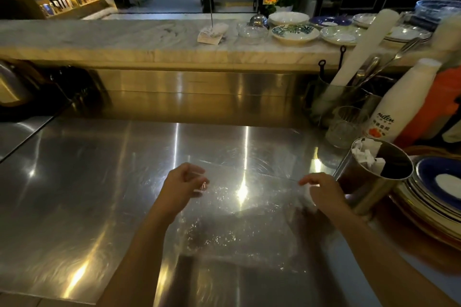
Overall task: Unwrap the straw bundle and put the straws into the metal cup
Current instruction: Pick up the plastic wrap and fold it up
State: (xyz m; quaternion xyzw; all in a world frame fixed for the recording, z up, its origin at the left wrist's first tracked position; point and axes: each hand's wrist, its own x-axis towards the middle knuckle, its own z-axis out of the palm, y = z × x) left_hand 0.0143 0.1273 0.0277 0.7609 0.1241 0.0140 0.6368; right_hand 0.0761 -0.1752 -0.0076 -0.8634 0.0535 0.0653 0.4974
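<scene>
A clear plastic wrapper (239,209) is stretched flat between my two hands above the steel counter. My left hand (183,185) pinches its left edge. My right hand (321,188) pinches its right edge, close to the metal cup (369,187). The cup stands at the right of the counter and holds several paper-wrapped white straws (366,156) against its left wall. No straws lie inside the wrapper.
A stack of blue-rimmed plates (436,197) sits right of the cup. Behind it stand a clear glass (345,127), a white bottle (399,104) and a utensil holder (331,99). A marble ledge (124,40) at the back carries bowls and dishes.
</scene>
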